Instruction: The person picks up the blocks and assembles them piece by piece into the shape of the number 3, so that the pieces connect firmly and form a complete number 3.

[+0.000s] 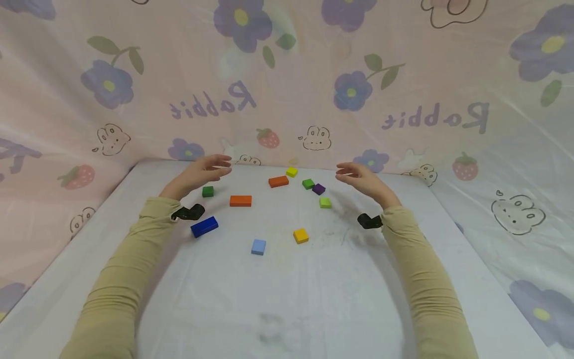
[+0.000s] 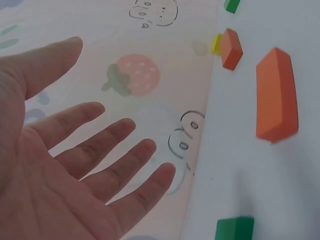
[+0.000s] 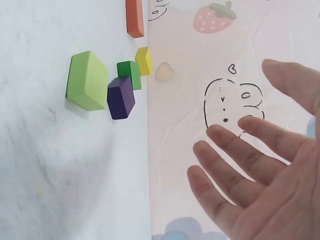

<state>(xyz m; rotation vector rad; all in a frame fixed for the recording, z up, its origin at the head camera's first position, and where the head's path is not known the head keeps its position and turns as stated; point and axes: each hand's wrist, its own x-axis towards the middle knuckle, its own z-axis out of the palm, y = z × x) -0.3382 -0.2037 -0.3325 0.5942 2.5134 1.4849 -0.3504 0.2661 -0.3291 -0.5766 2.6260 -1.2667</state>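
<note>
- A pink rabbit-and-flower cloth is hanging behind and beside the table, meeting its far edge.
- The white tabletop is stretching between the forearms, its widest open room lying nearer than the blocks.
- Two khaki sleeves are framing that space.
- The left hand is hovering towards the far edge, holding nothing, fingers wide and thumb apart.
- The right hand is facing it across a broad gap, likewise wide-fingered and holding nothing.
- The dark blue block is lying aslant near the left wrist; the nearer orange block and farther orange block are sitting between the hands.
- Smaller blocks are scattering the middle: light blue nearest, amber, lime, purple beside mid-green, dark green near the left hand, yellow just inside the far edge.
</note>
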